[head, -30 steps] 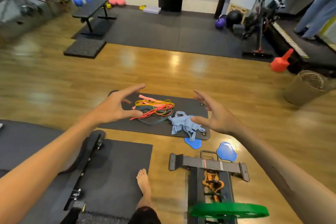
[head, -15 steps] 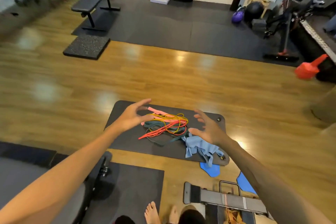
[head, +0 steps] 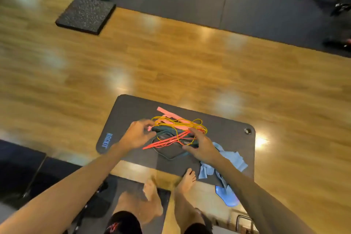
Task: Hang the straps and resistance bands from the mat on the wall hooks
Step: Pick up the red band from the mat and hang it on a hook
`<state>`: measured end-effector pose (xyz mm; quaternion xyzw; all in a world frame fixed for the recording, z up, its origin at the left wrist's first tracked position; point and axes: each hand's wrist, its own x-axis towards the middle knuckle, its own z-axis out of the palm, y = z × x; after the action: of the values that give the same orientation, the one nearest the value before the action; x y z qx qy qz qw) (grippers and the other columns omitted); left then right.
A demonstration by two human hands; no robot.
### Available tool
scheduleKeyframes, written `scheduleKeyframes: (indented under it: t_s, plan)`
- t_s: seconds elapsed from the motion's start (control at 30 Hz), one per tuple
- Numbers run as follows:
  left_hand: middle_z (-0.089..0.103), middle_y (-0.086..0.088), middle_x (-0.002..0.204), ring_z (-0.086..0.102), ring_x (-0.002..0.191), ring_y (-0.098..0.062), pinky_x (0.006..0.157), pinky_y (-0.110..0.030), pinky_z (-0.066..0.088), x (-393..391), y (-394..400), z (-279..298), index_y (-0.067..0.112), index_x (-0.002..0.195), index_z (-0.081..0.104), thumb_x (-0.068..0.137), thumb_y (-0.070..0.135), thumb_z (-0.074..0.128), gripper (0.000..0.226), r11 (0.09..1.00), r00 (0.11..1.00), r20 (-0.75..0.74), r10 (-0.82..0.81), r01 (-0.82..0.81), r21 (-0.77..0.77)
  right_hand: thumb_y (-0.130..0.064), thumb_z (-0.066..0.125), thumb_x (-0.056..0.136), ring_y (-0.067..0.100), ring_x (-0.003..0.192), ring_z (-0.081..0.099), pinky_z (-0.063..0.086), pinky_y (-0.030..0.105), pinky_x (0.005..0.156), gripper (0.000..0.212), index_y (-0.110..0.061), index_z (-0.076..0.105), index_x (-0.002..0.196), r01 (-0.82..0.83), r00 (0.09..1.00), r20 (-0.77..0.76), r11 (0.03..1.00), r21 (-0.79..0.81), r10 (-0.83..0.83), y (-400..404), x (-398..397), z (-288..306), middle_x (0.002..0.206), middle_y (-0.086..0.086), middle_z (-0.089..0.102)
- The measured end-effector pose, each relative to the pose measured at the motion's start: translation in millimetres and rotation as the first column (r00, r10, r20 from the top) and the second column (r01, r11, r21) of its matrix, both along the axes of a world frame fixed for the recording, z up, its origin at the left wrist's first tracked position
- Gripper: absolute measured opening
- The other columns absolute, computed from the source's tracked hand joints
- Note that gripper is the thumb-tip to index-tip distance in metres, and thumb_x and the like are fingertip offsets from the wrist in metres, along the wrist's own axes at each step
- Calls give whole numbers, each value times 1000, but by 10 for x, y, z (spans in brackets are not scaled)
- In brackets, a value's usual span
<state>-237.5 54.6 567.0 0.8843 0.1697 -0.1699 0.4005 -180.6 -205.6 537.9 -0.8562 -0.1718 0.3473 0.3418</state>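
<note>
Dark mat (head: 121, 112) lies on wood floor (head: 171, 66) w/ tangled pile of bands (head: 176, 129) – yellow, pink, red, dark green – at its centre, and light blue straps (head: 230, 157) bunched at the near right corner. Left hand (head: 137, 135) is at the pile's left edge, fingers curled onto the pink and green ends; grip can't be confirmed – blurred. Right hand (head: 199, 147) rests on the pile's right side, fingers spread, partly open, nothing clearly held.

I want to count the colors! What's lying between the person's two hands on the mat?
In the head view, a tangle of bands lies between the left hand and right hand: yellow, pink, red and dark green.
</note>
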Motion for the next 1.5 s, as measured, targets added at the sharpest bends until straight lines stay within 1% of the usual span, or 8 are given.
scheduleKeyframes:
  t_s: [0.1, 0.23, 0.63, 0.8, 0.93, 1.17, 1.37, 1.5]
  plan:
    - [72, -2, 104, 66, 94, -19, 85, -34, 52, 267, 16, -839, 15, 108, 70, 74, 45, 64, 46, 992, 988, -120, -101, 109, 57, -46, 66, 85, 26, 136, 40, 35, 38, 109, 76, -17, 34, 147, -43, 999, -19, 996, -78, 42, 136, 157, -995, 147, 6, 43]
    - [68, 3, 95, 62, 93, -16, 77, -31, 48, 660, 17, -2202, 20, 103, 69, 81, 29, 70, 23, 956, 932, -263, -252, 281, 79, -47, 56, 92, 27, 139, 33, 30, 42, 109, 75, -19, 22, 152, -126, 991, -6, 938, -323, 131, 232, 234, -2432, 151, 3, 33]
    - [55, -7, 132, 52, 123, -30, 92, -42, 46, 991, -27, -6018, 15, 125, 49, 80, 44, 69, 57, 812, 739, -582, -340, 543, 215, -44, 63, 88, 28, 147, 22, 26, 52, 112, 86, -9, 19, 153, -148, 921, 224, 819, -554, 318, 489, 605, -5861, 158, 11, 26]
    - [52, -6, 128, 47, 124, -28, 94, -39, 43, 686, -13, -6575, 12, 126, 44, 84, 35, 65, 52, 594, 673, -578, -462, 719, 361, -20, 76, 75, 35, 92, 63, 43, 53, 92, 39, -7, 60, 108, -176, 881, 233, 743, -646, 411, 410, 666, -6327, 93, 13, 65]
    - [59, -9, 118, 53, 117, -30, 92, -37, 43, 632, 11, -6491, 14, 115, 53, 85, 21, 56, 31, 573, 717, -478, -507, 695, 435, -16, 54, 89, 38, 102, 59, 48, 43, 80, 22, -3, 55, 106, -210, 946, 108, 830, -517, 307, 321, 602, -6129, 106, 17, 60]
    - [60, -12, 78, 61, 84, -38, 66, -40, 43, 825, 209, -5350, 19, 67, 48, 81, 13, 52, 15, 962, 862, -455, -223, 269, 38, -15, 54, 90, 31, 62, 47, 35, 40, 58, 15, -12, 39, 90, -60, 987, -157, 965, -254, 20, 288, 780, -4950, 67, 6, 49]
    - [48, 5, 62, 57, 73, -31, 60, -32, 38, 1418, 316, -3412, 21, 72, 53, 82, 29, 55, 13, 972, 904, -376, -205, 234, 34, -29, 65, 81, 36, 91, 58, 46, 37, 69, 27, -15, 53, 101, -95, 988, -141, 964, -249, 61, 344, 1336, -3122, 94, 14, 64]
    - [67, -12, 90, 64, 92, -34, 72, -37, 47, 1706, 358, -1976, 18, 90, 61, 85, 33, 60, 16, 889, 883, -331, -332, 411, 204, -27, 76, 78, 16, 81, 55, 40, 20, 63, 27, -32, 49, 79, -70, 995, -87, 988, -141, 58, 371, 1627, -1627, 84, -5, 58]
